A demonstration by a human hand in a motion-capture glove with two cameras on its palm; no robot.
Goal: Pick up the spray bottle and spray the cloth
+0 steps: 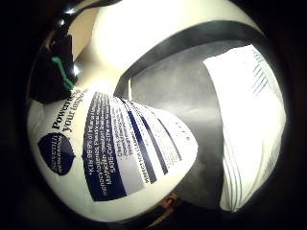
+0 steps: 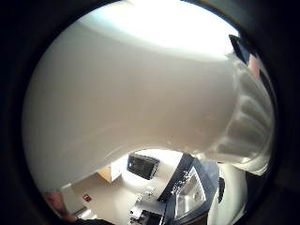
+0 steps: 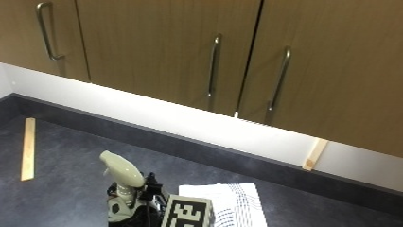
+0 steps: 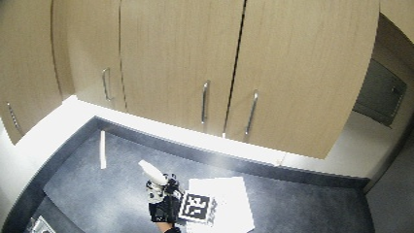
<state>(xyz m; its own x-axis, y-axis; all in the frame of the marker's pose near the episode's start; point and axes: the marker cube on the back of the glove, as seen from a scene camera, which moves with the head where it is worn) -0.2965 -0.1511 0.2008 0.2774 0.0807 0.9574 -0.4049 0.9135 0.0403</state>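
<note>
In the outside view a white spray bottle stands upright over the dark grey counter. The long tip of its spray head leans toward the rear left. My gloved right hand grips the bottle round the neck, just under the head. A white cloth with thin dark stripes lies flat on the counter, just right of the hand. The bottle's blue-and-white label fills the little finger side view, with the cloth beside it. The bottle's base is hidden, so I cannot tell whether it touches the counter.
A thin wooden strip lies on the counter at the left. A short wooden piece leans against the white back wall. Wooden cabinet doors with metal handles hang above the counter.
</note>
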